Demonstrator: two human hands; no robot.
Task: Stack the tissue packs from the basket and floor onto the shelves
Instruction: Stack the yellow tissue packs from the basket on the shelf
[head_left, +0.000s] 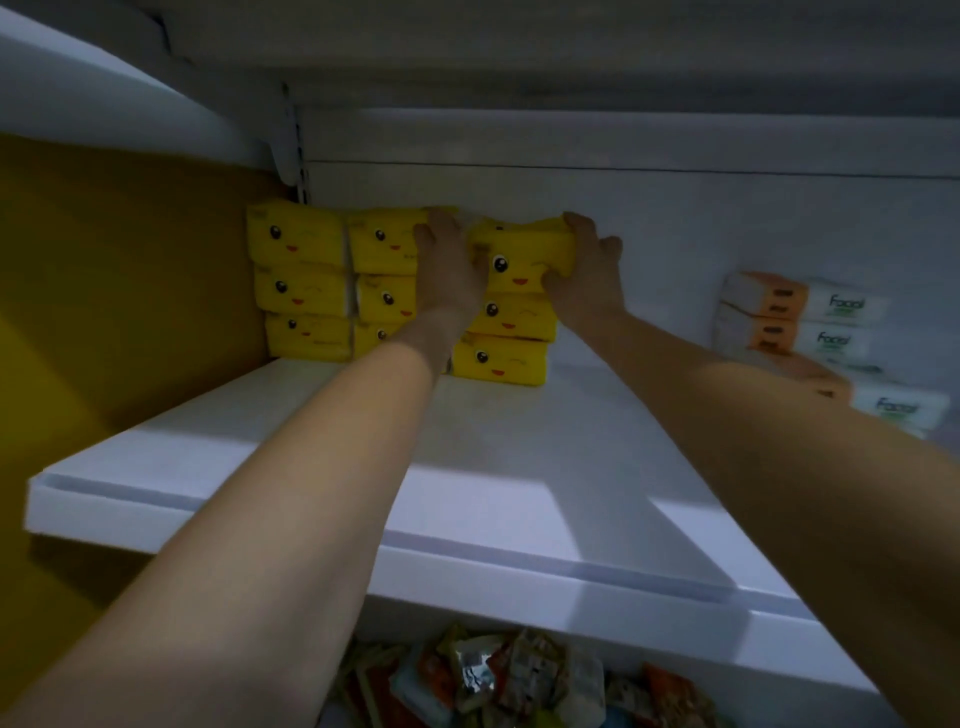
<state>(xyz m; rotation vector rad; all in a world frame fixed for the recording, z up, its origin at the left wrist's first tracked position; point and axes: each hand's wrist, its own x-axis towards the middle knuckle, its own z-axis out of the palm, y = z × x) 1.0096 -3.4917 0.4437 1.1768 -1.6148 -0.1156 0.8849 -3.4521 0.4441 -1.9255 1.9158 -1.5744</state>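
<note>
Yellow plastic-wrapped tissue pack (522, 260) printed with a cartoon face sits at the back of the white shelf board (311, 467), on top of two matching yellow packs (506, 338) that form the right-hand column. It is slightly askew, its right end riding higher.

The right hand (582, 270) grasps its right end, fingers curled over the top corner and thumb under the front. The left hand (452, 265) lies against its left end, reaching in between this pack and the middle column of yellow packs (384, 270). Its fingertips are hidden, so I cannot tell whether it clasps or merely presses.

The step in hand looks like seating this pack. To do it well, level it, square its front with the two below, and nudge it left until it touches the middle column, matching the full left column of yellow packs (298, 280). Letting go gently seems wise, since soft packs may slump or slide.

Orange-and-white tissue packs (800, 322) stand well apart to the right, partly behind the right forearm. The basket and floor are out of view. A dim jumble of wrapped goods (519, 680) lies below the shelf, too blurred to identify.
</note>
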